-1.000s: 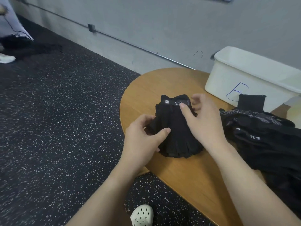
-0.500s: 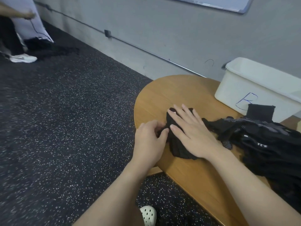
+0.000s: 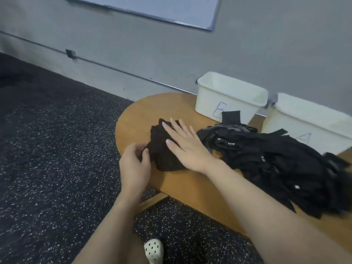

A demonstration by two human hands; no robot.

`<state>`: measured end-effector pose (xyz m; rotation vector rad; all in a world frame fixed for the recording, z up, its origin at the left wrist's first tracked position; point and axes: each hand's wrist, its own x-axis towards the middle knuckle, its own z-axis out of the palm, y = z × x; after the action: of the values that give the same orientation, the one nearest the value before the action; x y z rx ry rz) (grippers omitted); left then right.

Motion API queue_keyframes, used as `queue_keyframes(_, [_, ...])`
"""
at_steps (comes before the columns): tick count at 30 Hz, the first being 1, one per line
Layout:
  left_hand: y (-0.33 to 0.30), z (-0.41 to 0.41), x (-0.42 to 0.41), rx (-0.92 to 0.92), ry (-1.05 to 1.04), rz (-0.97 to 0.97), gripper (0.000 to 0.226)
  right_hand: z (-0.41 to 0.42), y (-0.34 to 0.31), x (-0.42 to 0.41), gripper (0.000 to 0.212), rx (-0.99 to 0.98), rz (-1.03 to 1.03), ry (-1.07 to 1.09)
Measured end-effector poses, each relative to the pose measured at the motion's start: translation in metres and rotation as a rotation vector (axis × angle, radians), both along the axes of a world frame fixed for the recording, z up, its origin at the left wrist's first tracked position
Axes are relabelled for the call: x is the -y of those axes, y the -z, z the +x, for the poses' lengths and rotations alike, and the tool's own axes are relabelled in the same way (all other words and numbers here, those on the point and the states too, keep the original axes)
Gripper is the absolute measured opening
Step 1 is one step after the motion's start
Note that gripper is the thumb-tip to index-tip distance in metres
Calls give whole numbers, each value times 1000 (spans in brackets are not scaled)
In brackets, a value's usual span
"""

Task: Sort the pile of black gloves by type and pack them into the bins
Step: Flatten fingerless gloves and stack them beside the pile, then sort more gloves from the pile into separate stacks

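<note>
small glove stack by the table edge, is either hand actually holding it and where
The left hand pinches the small glove stack at its near-left edge. The right hand only presses flat on top.

A plain workroom or training room, set up for a sorting job.

The floor [image 3: 47, 149] is dark speckled rubber of the sort laid in gyms and utility rooms, and the wall [image 3: 133, 44] is bare grey paint with a thin conduit [image 3: 114, 70] running along it through a small junction box [image 3: 70, 53]. A whiteboard [image 3: 152, 6] with a metal frame hangs above. A rounded wooden tabletop [image 3: 190, 187] stands against the wall, carrying two white plastic bins hand-lettered in marker, one "B" [image 3: 231, 96] and the other "A" [image 3: 312, 121], beside a heap of black gloves [image 3: 276, 159]. No home furnishings or office equipment show.
</note>
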<state>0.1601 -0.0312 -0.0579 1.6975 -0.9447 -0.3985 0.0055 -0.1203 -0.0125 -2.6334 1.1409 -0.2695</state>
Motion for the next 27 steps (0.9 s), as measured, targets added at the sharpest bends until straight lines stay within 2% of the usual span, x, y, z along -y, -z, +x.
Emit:
queue_keyframes(3, [-8,-15,-10,166,-96,8,23,-48,-2,-34,51,50,-15,78])
queue_keyframes(5, [-18,-35,-16,234,-37,-81,27,-84,3,-58,51,76,-3,151])
queue_keyframes(8, [-22,-71,-19,306,178,-200,29,-134,13,-95,52,153,-24,251])
queue_keyframes(11, [-16,-108,-17,367,462,-138,28,-185,25,-119,63,263,-92,446])
queue_keyframes(14, [-9,-143,-13,451,705,-101,29,-235,34,-129,58,330,-116,607])
queue_keyframes(18, [-3,-178,0,478,831,-63,34,-265,38,-128,52,322,-71,582])
queue_keyframes(23, [4,-206,20,594,920,29,51,-260,48,-122,46,378,-93,561])
queue_keyframes(27, [9,-207,31,590,893,20,42,-253,52,-115,52,286,-82,536])
